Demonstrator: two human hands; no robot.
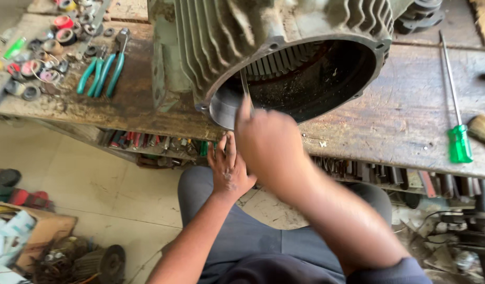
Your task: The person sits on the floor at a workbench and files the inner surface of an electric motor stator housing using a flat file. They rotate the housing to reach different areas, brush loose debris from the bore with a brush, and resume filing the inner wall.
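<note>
A big grey finned motor housing (263, 31) lies on its side on a worn wooden workbench (405, 121), its round open end facing me, with slotted stator teeth showing inside. My right hand (268, 142) is closed around a thin metal tool (245, 87) whose tip reaches into the lower left of the opening. My left hand (229, 168) hangs just below the bench edge with fingers spread, touching the underside near the housing rim and holding nothing.
Two teal-handled pliers (103, 71) and several tape rolls (40, 58) lie at the bench's left. A long green-handled screwdriver (455, 115) and a brush (483, 129) lie at right. Tools fill a shelf (147, 142) under the bench. Scrap sits on the floor at left.
</note>
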